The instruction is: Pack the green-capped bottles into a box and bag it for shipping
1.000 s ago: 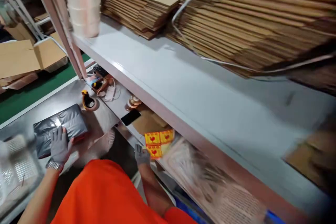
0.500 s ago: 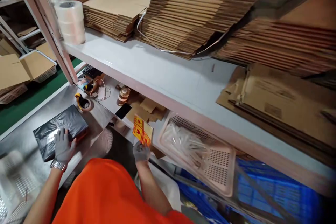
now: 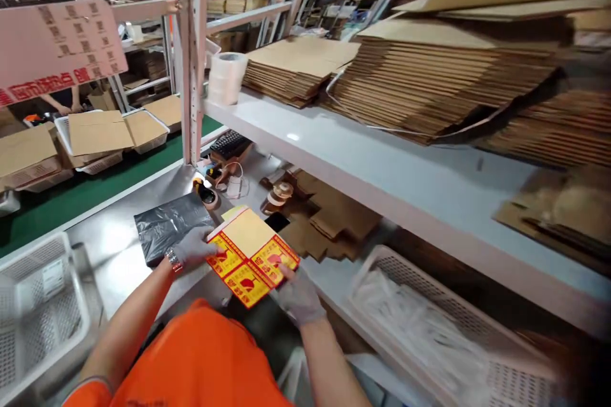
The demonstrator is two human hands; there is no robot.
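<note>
A sheet of yellow and red stickers with a bare patch of backing is held up in front of me. My left hand, gloved in grey with a wristwatch below the glove, pinches its left edge. On the opposite edge my right hand, gloved too, grips the sheet with the thumb on top. A black plastic-wrapped parcel lies on the metal table just behind my left hand. By the parcel's far corner is a tape dispenser.
Flattened cardboard boxes are stacked on the shelf, beside tape rolls. Under it sits a basket of clear plastic bags. A white basket stands left. A keyboard and cardboard pieces lie behind the sheet.
My left hand has left the parcel and taken the sheet's left edge. My right hand still holds the sheet, now turned flatter. The view has swung left.
</note>
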